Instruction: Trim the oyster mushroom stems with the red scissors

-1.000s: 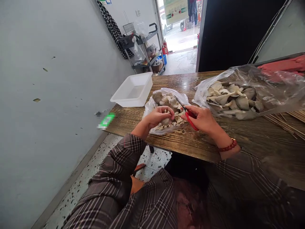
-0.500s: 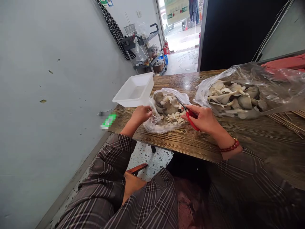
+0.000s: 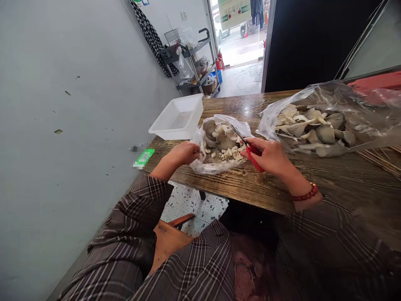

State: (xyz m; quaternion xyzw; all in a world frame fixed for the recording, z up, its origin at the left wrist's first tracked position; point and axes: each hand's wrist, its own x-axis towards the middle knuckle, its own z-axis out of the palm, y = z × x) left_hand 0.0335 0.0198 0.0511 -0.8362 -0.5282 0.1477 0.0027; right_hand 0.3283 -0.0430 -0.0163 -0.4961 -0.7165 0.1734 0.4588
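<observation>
My right hand [image 3: 272,156] is closed around the red handles of a pair of scissors [image 3: 254,159], whose dark blades point up and left over the mushrooms. Below the blades lies a clear plastic bag [image 3: 205,168] with its mouth spread wide on the table. Grey-capped oyster mushrooms [image 3: 224,141] are heaped at the back of it, and small cut pale pieces [image 3: 231,154] lie toward the front. At the bag's left edge, my left hand [image 3: 185,153] has its fingers closed on the plastic; the fingertips are partly hidden.
A white plastic tub [image 3: 178,119] stands at the table's left end, by the wall. To the right lies a larger clear bag [image 3: 369,129] with more oyster mushrooms [image 3: 313,125]. Thin wooden sticks [image 3: 377,161] are near it. A wheeled cart [image 3: 191,62] stands beyond the table.
My left hand has turned and dropped slightly at the bag's edge, and the plastic there is pulled a little more open. The scissors stay in nearly the same place in my right hand.
</observation>
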